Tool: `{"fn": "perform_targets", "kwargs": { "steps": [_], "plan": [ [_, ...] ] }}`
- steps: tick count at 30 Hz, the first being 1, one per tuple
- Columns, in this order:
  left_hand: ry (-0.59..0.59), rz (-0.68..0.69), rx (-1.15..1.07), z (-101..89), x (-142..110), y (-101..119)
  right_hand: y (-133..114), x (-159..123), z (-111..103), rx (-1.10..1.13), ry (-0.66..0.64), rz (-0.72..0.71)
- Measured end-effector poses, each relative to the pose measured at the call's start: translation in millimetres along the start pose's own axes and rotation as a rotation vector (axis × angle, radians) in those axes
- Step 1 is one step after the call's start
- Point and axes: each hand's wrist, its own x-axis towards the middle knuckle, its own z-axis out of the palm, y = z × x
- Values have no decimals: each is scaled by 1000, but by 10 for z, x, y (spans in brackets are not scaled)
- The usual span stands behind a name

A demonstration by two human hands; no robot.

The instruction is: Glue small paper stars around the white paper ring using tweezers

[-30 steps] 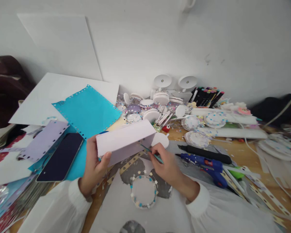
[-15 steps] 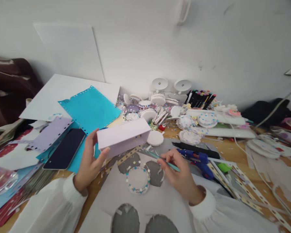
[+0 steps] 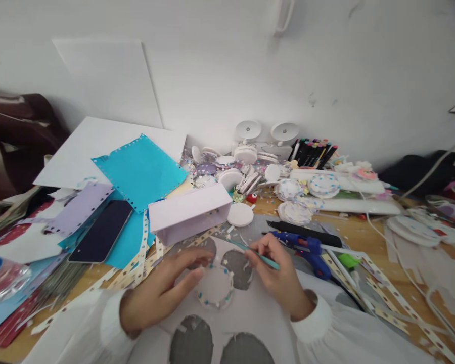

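Note:
My left hand (image 3: 170, 288) is at the left edge of a round white disc (image 3: 215, 289) ringed with small blue and white pieces. Its thumb and fingers are apart; whether the fingertips touch the rim I cannot tell. In my right hand (image 3: 275, 273) is a slim teal pen-shaped tool (image 3: 268, 260), its thin tip pointing left above the disc. Under the disc lies a white sheet (image 3: 220, 323) with several round cut-outs showing grey. Just behind stands a pale lilac folded card box (image 3: 187, 210), its open side facing me.
To the left lie a dark phone (image 3: 101, 232), blue paper (image 3: 140, 172) and a plastic bottle (image 3: 7, 273). A blue glue gun (image 3: 307, 247) rests right of my right hand. White discs (image 3: 240, 215), markers (image 3: 314, 153) and paper strips (image 3: 402, 290) crowd the table.
My left hand has let go of the lilac card box, which now stands on the table, and has moved right and down to the disc. My right hand keeps the tool almost still.

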Motion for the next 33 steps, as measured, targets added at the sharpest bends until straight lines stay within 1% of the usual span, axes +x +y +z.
{"fn": "perform_targets", "kwargs": {
  "steps": [2, 5, 10, 13, 17, 20, 26, 33],
  "plan": [
    [-18, -18, -96, -19, 61, -6, -7, -5, 0, 16, -8, 19],
    [37, -21, -161, 5, 176, -56, -42, -11, -3, 53, -19, 59],
    [137, -13, -129, 200, 430, -225, -122, -25, -3, 132, -57, 146],
    [167, 6, -136, 298, 509, -326, -147, -28, 4, 211, -68, 210],
    [163, 6, -197, 329, 518, -393, -121, -1, 38, 416, -63, 356],
    [145, 8, -222, 312, 506, -389, -88, 29, 67, 497, -59, 422],
    [143, 18, -266, 291, 509, -378, -104, 35, 71, 549, -102, 494],
    [145, 24, -294, 307, 514, -389, -114, 38, 85, 559, -126, 530]
  ]
}}
